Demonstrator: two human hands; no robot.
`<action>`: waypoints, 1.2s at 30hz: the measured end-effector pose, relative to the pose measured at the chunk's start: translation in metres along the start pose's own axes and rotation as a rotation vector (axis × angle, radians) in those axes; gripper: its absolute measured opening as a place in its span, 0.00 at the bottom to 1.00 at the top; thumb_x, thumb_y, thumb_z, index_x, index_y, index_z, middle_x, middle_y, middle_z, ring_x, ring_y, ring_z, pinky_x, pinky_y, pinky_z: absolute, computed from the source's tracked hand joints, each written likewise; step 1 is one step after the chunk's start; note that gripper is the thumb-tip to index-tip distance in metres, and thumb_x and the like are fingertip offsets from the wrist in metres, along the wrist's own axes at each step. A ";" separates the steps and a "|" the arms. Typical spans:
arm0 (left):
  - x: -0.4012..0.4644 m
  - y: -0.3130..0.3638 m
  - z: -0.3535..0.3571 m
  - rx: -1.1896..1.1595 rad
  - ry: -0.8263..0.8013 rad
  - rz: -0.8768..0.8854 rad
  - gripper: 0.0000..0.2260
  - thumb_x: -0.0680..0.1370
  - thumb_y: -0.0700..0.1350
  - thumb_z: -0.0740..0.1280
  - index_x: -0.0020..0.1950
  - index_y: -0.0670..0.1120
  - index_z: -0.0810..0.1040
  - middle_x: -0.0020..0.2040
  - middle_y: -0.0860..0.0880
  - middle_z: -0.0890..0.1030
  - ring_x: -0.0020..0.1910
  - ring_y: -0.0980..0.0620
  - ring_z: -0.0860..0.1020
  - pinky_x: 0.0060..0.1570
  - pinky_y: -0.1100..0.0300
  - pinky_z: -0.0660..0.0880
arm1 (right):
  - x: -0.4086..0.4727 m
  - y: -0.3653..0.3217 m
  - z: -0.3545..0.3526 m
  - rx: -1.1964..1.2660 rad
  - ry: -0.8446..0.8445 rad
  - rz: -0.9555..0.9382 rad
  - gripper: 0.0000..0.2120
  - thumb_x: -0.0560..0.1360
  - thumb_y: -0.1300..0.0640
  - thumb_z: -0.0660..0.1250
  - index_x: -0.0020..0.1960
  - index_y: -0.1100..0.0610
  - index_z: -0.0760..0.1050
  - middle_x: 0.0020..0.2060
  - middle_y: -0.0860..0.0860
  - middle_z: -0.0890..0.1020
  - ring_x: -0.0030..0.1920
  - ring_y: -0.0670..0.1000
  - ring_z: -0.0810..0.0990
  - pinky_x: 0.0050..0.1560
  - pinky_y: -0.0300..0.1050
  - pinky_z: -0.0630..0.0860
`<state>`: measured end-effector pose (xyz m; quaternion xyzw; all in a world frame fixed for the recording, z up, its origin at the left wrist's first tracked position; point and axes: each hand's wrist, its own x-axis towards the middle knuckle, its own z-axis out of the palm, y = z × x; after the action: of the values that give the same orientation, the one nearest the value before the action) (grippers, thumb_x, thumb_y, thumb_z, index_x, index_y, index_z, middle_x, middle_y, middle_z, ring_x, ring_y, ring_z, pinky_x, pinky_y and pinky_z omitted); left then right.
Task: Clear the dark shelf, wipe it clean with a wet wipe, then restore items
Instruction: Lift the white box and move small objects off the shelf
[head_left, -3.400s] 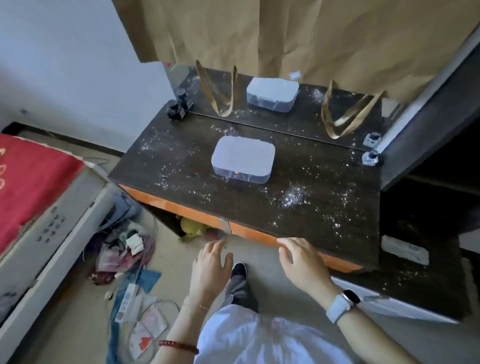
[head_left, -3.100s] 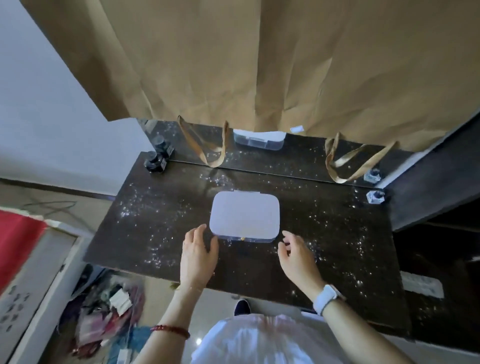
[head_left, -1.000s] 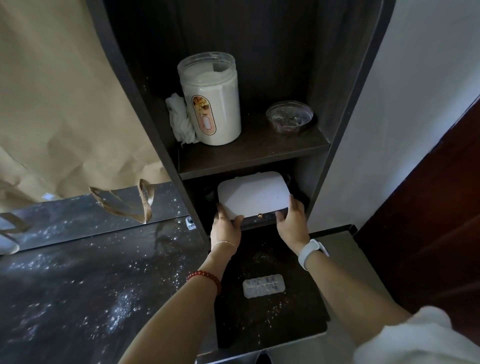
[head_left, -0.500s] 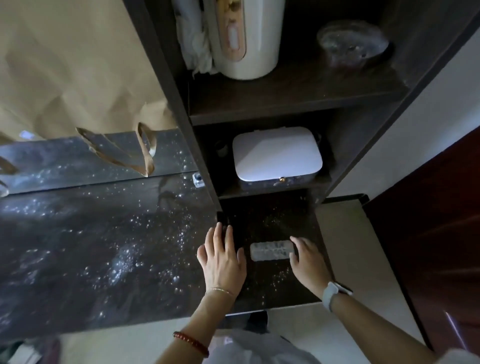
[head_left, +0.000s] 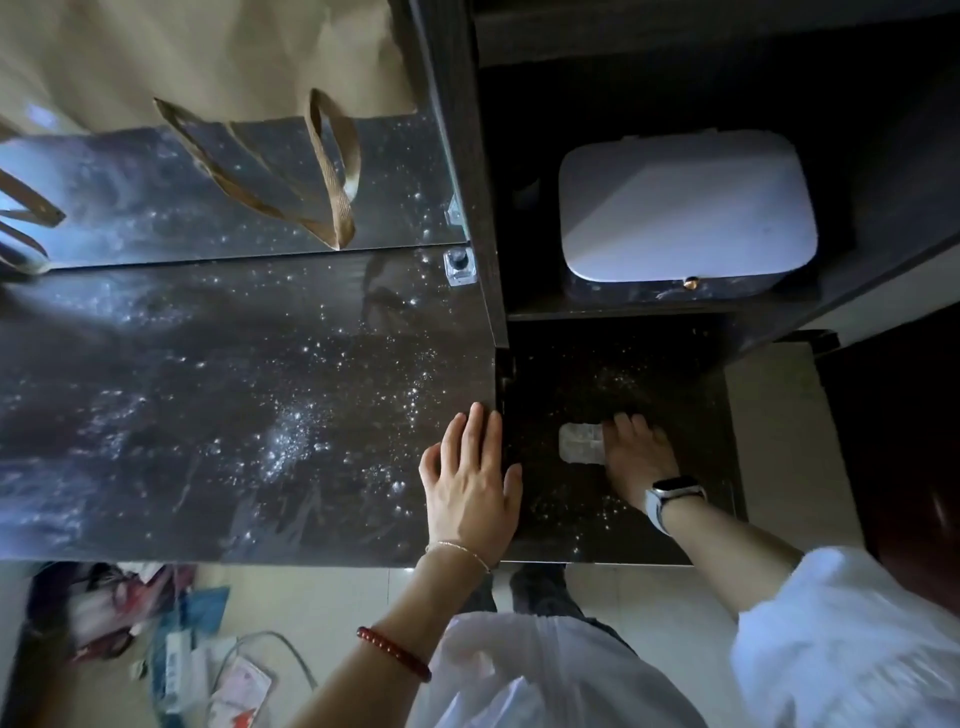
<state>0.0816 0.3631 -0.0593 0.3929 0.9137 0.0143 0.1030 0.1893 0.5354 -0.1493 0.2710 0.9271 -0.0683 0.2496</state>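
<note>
Moved since before: right hand (head_left: 636, 460) has slid from the right end of the small pale packet (head_left: 582, 441) onto it, covering its right half; the view has also dropped closer to the low ledge.
Right fingers: laid over the packet at centre right of the frame, curled down on it; whether they have closed round it or only rest on top cannot be told.
Left fingers: spread flat and holding nothing, left hand (head_left: 472, 483) resting palm down at the right edge of the dark table (head_left: 208, 389), just left of the packet.
Packet: lies on the lower dark shelf (head_left: 597, 519), a step below the table, among white specks.
White box (head_left: 685, 202): sits in the cubby at upper right, off the table.
Table and shelf surfaces: both dusted with white powder, thickest in the middle of the frame.
Step in hand: likely taking up the packet, probably the wet wipes, the clearing looking nearly done.
Next move: calls for closing the fingers round the packet, lifting it and drawing out a wipe.
</note>
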 end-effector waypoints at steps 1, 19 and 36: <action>0.000 0.000 0.000 -0.004 0.006 0.001 0.24 0.74 0.55 0.53 0.65 0.46 0.72 0.65 0.47 0.75 0.63 0.46 0.74 0.55 0.47 0.73 | 0.002 0.001 -0.002 0.003 -0.008 -0.011 0.24 0.73 0.60 0.61 0.68 0.59 0.61 0.63 0.55 0.66 0.62 0.56 0.65 0.59 0.50 0.66; 0.050 -0.017 -0.040 -0.401 0.111 -0.025 0.22 0.72 0.46 0.61 0.66 0.43 0.68 0.63 0.43 0.71 0.60 0.41 0.69 0.55 0.46 0.70 | -0.065 -0.037 -0.062 0.632 0.492 0.051 0.25 0.66 0.53 0.72 0.59 0.62 0.71 0.51 0.57 0.74 0.50 0.56 0.74 0.47 0.52 0.78; 0.191 -0.050 -0.065 -0.302 0.075 0.074 0.16 0.74 0.48 0.67 0.59 0.45 0.73 0.59 0.44 0.75 0.60 0.42 0.68 0.56 0.49 0.64 | -0.091 -0.047 -0.096 0.598 0.593 0.256 0.25 0.65 0.53 0.73 0.59 0.62 0.72 0.51 0.56 0.75 0.50 0.55 0.75 0.48 0.44 0.76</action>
<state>-0.0951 0.4694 -0.0350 0.4055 0.8893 0.1700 0.1260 0.1893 0.4780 -0.0208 0.4519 0.8571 -0.2216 -0.1103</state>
